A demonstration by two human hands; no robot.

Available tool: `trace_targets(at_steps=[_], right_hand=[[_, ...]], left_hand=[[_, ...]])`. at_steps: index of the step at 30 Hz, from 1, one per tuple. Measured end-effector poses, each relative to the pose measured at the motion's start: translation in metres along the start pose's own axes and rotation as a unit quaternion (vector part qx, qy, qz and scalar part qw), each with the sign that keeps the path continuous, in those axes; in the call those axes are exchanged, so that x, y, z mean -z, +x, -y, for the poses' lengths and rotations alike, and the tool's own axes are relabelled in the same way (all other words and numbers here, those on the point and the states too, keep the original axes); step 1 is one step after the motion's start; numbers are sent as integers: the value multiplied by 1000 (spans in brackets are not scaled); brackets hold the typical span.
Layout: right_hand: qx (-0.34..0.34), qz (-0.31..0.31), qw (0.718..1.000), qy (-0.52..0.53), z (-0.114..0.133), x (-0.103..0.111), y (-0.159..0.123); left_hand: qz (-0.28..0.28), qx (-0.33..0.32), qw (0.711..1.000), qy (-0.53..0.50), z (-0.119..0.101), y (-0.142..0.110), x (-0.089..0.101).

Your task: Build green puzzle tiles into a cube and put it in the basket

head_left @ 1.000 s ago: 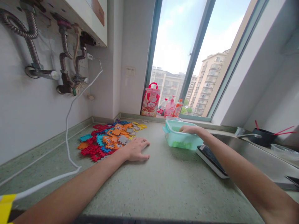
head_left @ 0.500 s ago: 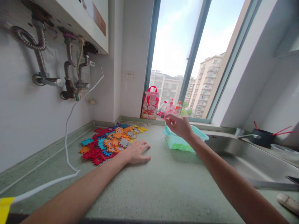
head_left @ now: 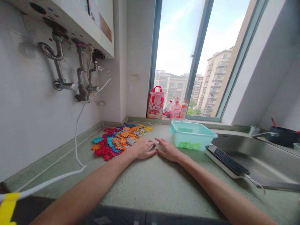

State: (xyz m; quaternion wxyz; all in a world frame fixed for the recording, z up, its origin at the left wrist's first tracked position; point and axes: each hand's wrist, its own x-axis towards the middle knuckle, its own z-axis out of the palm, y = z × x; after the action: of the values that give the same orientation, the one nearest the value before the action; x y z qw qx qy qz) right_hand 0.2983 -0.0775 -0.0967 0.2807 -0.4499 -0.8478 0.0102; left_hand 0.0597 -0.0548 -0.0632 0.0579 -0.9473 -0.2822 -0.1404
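Observation:
My left hand (head_left: 144, 148) lies open on the countertop (head_left: 152, 184), palm down, beside a pile of flat interlocking plastic pieces (head_left: 117, 140) in red, orange, blue, yellow and grey. Close by, my right hand (head_left: 167, 150) also rests on the counter with its fingers stretched out, holding nothing. The fingertips of both hands point toward each other with a small gap between them. To the right of my right hand stands a mint-green plastic basin (head_left: 199, 132). Green pieces (head_left: 188, 145) show through its wall near the bottom.
A phone on a white block (head_left: 227, 161) with a cable lies at the steel sink's (head_left: 272, 156) edge. A white cord (head_left: 76, 143) runs along the left. Bottles (head_left: 175, 109) and a red-handled bag (head_left: 156, 104) stand by the window. A dark pot (head_left: 284, 136) sits beyond the sink.
My right hand has come down from above the basin to the counter beside my left hand. My left hand has stayed by the pile. The view has turned slightly left.

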Motion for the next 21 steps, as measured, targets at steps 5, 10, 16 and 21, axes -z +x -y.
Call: trace_targets(at_steps=[5, 10, 16, 21], right_hand=[[24, 43, 999, -9, -4, 6, 1], [30, 67, 997, -35, 1, 10, 5], [32, 66, 997, -28, 2, 13, 3], [31, 51, 998, 32, 8, 17, -7]], left_hand=[[6, -8, 1000, 11, 2, 1, 0], [-4, -16, 1000, 22, 7, 3, -4], [-6, -7, 1000, 18, 3, 1, -5], [-4, 13, 1000, 23, -9, -1, -3]])
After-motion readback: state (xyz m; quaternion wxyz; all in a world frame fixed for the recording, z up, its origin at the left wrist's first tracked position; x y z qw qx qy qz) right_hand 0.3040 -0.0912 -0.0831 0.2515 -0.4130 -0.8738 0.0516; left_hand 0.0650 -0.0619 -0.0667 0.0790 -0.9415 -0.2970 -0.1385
